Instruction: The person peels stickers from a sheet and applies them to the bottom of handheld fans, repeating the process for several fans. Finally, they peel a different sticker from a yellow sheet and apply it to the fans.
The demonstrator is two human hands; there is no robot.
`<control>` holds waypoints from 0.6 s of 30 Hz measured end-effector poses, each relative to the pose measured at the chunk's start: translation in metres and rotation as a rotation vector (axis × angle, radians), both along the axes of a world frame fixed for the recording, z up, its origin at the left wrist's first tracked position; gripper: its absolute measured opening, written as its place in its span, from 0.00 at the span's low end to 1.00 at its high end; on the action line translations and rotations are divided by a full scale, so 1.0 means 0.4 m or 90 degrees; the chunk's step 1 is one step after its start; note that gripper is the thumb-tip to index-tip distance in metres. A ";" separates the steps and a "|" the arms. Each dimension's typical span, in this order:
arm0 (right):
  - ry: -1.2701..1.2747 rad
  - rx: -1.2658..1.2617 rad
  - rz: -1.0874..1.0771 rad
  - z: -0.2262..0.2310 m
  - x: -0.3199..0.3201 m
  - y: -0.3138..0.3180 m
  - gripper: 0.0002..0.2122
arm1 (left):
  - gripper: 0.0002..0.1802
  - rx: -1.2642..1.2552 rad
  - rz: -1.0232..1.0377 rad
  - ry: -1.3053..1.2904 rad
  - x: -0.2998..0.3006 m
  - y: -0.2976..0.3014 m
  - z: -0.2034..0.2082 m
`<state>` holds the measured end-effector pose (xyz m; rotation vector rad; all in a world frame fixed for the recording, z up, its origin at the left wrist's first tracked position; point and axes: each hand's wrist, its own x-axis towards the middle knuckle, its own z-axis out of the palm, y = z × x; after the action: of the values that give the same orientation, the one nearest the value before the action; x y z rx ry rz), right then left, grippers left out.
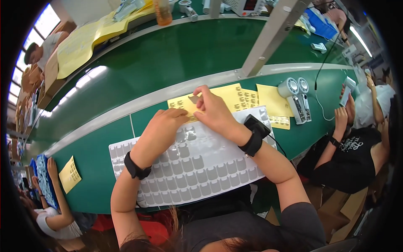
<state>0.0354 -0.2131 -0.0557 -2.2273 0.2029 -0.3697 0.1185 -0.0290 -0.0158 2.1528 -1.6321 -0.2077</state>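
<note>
My right hand (216, 113) is closed on a small grey sticker (193, 99), pinched between thumb and finger above a yellow sheet (226, 93) of small dark-printed labels. Beside it, my left hand (161, 130) has bent fingers drawn together, their tips down at the near edge of that yellow sheet; what they hold, if anything, is hidden. Under both wrists lies a large white backing sheet (228, 148) with rows of grey rounded stickers. Its upper middle is bare backing. Each wrist wears a black band.
Two pale handheld fans (289, 87) lie right of the yellow sheets, near a cable. A metal post (268, 40) rises behind the green bench (176, 46). Co-workers sit on both sides; the right one holds a pale device (346, 92). A blue tray (47, 180) is at left.
</note>
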 end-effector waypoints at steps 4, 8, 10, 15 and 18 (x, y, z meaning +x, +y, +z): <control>-0.072 -0.055 -0.008 0.023 -0.017 -0.012 0.21 | 0.20 0.003 0.005 0.009 -0.004 -0.009 0.000; -0.425 -0.195 -0.142 0.066 -0.020 -0.070 0.25 | 0.19 -0.012 0.005 0.012 -0.003 -0.001 0.004; -0.530 -0.269 -0.315 0.086 -0.036 -0.139 0.30 | 0.19 -0.017 0.007 0.022 -0.005 -0.004 0.001; -0.490 -0.132 -0.522 0.110 -0.054 -0.246 0.32 | 0.20 -0.013 0.006 0.019 -0.001 0.000 0.001; -0.440 -0.076 -0.551 0.092 -0.039 -0.275 0.31 | 0.20 -0.008 0.009 0.023 -0.005 -0.004 0.007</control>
<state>0.0198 -0.3231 -0.0191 -1.8758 0.7714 -1.6009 0.1165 -0.0306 -0.0131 2.1395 -1.5936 -0.2299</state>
